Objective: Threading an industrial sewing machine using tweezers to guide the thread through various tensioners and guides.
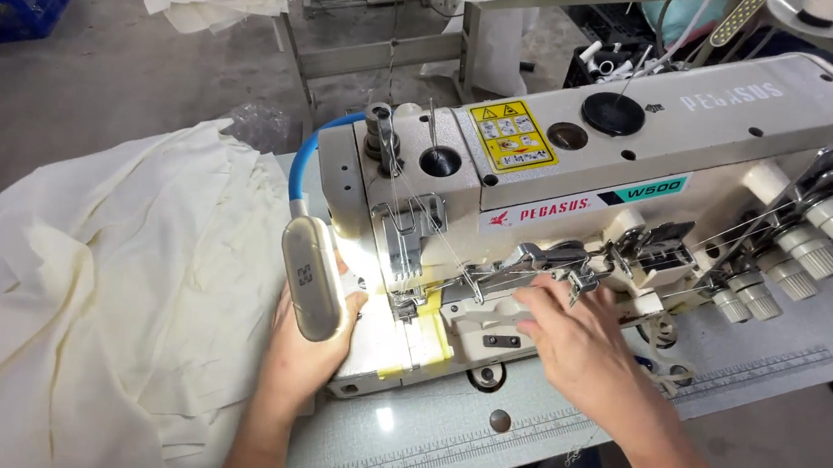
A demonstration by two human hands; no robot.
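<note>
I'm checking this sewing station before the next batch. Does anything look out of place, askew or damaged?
Nothing looks damaged or spilled. The cream fabric lies bunched and creased left of the sewing machine, part of it hanging over the table's edge. The left hand rests by the lamp; the right hand is at the machine's front. Threads look taut.

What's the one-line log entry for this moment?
left hand: on fabric strip beside presser foot | right hand: fingers on machine arm | cream cloth: piled left | lamp: lit
</note>
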